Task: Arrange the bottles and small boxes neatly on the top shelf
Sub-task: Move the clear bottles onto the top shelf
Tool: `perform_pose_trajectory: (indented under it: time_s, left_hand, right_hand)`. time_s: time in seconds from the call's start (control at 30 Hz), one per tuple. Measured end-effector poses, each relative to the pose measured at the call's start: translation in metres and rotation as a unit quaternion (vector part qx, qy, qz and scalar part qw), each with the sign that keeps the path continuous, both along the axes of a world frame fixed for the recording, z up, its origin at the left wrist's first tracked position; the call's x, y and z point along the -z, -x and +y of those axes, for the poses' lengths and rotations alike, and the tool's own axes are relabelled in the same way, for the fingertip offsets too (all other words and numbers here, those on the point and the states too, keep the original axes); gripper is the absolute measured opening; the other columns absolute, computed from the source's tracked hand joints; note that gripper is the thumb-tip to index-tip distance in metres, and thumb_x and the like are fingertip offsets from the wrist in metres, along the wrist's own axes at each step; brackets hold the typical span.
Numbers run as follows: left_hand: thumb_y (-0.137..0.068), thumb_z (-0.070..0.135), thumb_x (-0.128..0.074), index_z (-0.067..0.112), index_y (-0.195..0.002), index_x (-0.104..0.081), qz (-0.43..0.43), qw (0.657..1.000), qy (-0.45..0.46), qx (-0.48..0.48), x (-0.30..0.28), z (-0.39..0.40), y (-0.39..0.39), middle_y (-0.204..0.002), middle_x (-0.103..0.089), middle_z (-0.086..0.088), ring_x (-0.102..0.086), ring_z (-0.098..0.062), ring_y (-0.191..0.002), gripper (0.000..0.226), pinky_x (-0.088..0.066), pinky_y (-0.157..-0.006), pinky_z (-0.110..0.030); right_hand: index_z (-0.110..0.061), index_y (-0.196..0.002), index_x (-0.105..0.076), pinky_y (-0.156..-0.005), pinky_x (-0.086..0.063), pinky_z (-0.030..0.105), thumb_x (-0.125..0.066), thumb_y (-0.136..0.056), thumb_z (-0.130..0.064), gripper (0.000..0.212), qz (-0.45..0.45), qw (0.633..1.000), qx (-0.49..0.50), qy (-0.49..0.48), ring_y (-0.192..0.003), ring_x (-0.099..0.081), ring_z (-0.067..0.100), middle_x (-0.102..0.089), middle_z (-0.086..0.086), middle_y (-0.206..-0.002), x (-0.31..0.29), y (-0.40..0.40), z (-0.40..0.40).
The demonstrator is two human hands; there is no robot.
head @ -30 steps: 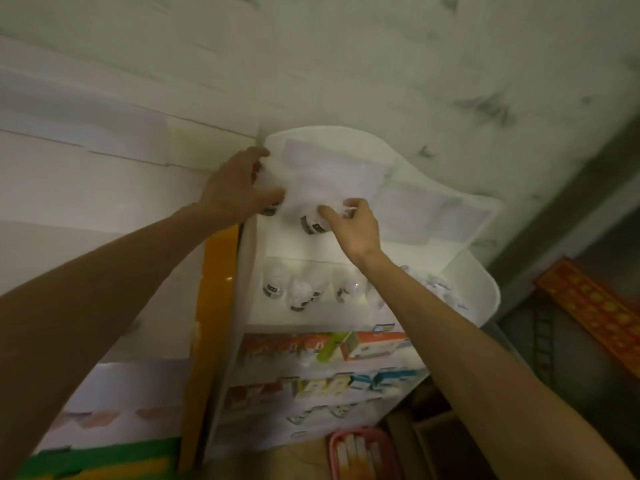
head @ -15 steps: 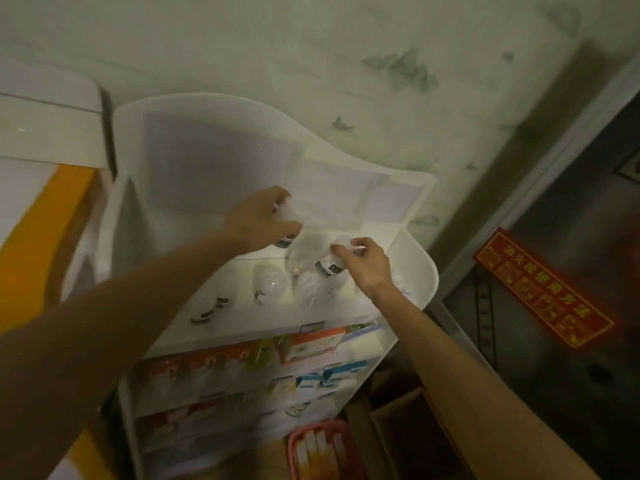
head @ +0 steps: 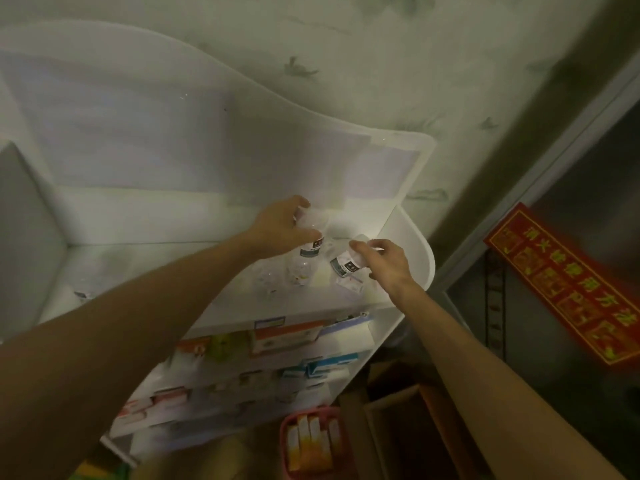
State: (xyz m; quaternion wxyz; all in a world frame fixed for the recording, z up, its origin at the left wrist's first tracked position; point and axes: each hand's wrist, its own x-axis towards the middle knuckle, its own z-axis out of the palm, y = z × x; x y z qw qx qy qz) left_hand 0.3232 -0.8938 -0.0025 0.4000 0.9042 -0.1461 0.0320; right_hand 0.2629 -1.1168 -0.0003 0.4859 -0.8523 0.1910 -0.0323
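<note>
Both bottles unmoved: left hand [head: 280, 227] grips clear, dark-labelled bottle [head: 311, 237].

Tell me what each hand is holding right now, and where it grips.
Left hand grips a clear bottle around its upper part. Right hand holds another labelled bottle, tilted, by its top end.

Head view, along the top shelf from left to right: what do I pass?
Small dark item lying at the far left → left hand gripping a clear bottle → right hand holding a tilted bottle → the shelf's curved right wall.
</note>
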Motion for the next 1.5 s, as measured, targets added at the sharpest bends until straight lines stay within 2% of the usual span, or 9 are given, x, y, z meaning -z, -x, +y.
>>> perform_pose_trajectory:
  time_s: [0.23,0.43,0.57,0.7,0.83,1.03,1.17,1.33,1.5]
  left_hand:
    - [-0.076,0.043,-0.079,0.023,-0.136,-0.052,0.024,0.997,-0.060,-0.046,-0.006,0.047,-0.002,-0.126,-0.062,-0.003,-0.061,-0.021,-0.098,0.068,-0.047,-0.087,-0.028]
    - [-0.074,0.040,-0.079,0.014,-0.131,-0.047,0.071,0.982,-0.136,-0.115,-0.016,0.135,0.015,-0.126,-0.059,-0.008,-0.057,-0.028,-0.104,0.070,-0.048,-0.085,-0.034]
    - [-0.072,0.045,-0.080,0.013,-0.130,-0.044,0.107,0.966,-0.164,-0.168,-0.019,0.196,0.031,-0.122,-0.058,-0.008,-0.055,-0.027,-0.099,0.075,-0.046,-0.080,-0.034]
    - [-0.074,0.047,-0.078,0.020,-0.146,-0.032,0.134,0.955,-0.199,-0.177,-0.021,0.244,0.039,-0.132,-0.055,-0.011,-0.056,-0.033,-0.115,0.089,-0.047,-0.095,-0.040]
    - [-0.078,0.037,-0.075,0.017,-0.143,-0.040,0.145,0.946,-0.225,-0.185,-0.016,0.280,0.044,-0.132,-0.052,-0.010,-0.055,-0.032,-0.115,0.076,-0.049,-0.095,-0.039]
    - [-0.081,0.033,-0.072,0.015,-0.136,-0.041,0.136,0.936,-0.225,-0.235,0.012,0.308,0.033,-0.129,-0.054,-0.009,-0.058,-0.032,-0.112,0.066,-0.052,-0.090,-0.039]
    - [-0.085,0.035,-0.068,0.014,-0.140,-0.038,0.100,0.944,-0.205,-0.239,0.024,0.312,0.018,-0.134,-0.052,-0.011,-0.059,-0.034,-0.114,0.066,-0.050,-0.090,-0.040]
    - [-0.083,0.031,-0.071,0.017,-0.138,-0.037,0.143,0.936,-0.223,-0.232,0.047,0.313,0.009,-0.134,-0.052,-0.008,-0.059,-0.033,-0.115,0.067,-0.051,-0.090,-0.042]
    - [-0.081,0.033,-0.074,0.021,-0.137,-0.041,0.167,0.930,-0.243,-0.218,0.055,0.311,0.006,-0.131,-0.054,-0.005,-0.059,-0.029,-0.113,0.066,-0.053,-0.089,-0.041]
  right_hand:
    - [-0.022,-0.116,-0.063,-0.093,-0.054,0.045,-0.067,-0.055,-0.075,0.081,-0.017,0.995,-0.098,-0.006,-0.102,-0.065,0.020,-0.068,0.001,-0.112,0.005,-0.022,0.048]
    - [-0.016,-0.127,-0.058,-0.083,-0.046,0.030,-0.070,-0.082,-0.054,0.060,-0.041,0.982,-0.185,0.008,-0.105,-0.059,0.017,-0.061,0.002,-0.118,0.010,-0.027,0.120]
    - [-0.018,-0.130,-0.055,-0.089,-0.050,0.034,-0.070,-0.083,-0.053,0.061,-0.058,0.973,-0.221,0.009,-0.105,-0.058,0.016,-0.059,0.000,-0.118,0.010,-0.025,0.176]
    - [-0.020,-0.132,-0.051,-0.087,-0.045,0.029,-0.071,-0.083,-0.048,0.060,-0.061,0.968,-0.243,0.008,-0.105,-0.055,0.014,-0.054,-0.004,-0.116,0.005,-0.027,0.231]
    - [-0.020,-0.135,-0.048,-0.086,-0.040,0.024,-0.072,-0.084,-0.042,0.061,-0.061,0.967,-0.247,0.008,-0.104,-0.052,0.012,-0.051,-0.005,-0.116,0.006,-0.035,0.279]
    - [-0.017,-0.139,-0.042,-0.087,-0.040,0.026,-0.074,-0.082,-0.040,0.069,-0.030,0.961,-0.272,0.041,-0.111,-0.053,0.016,-0.053,0.000,-0.128,0.025,-0.055,0.328]
    - [-0.015,-0.136,-0.045,-0.083,-0.043,0.028,-0.073,-0.082,-0.039,0.065,-0.015,0.957,-0.282,0.061,-0.104,-0.055,0.015,-0.054,-0.005,-0.116,0.049,-0.064,0.347]
    - [-0.016,-0.132,-0.048,-0.082,-0.049,0.033,-0.074,-0.077,-0.035,0.063,0.020,0.952,-0.292,0.087,-0.102,-0.060,0.017,-0.059,-0.004,-0.113,0.079,-0.071,0.360]
    - [-0.014,-0.136,-0.045,-0.086,-0.050,0.035,-0.075,-0.069,-0.043,0.079,0.043,0.948,-0.300,0.095,-0.113,-0.059,0.022,-0.059,-0.001,-0.122,0.093,-0.073,0.368]
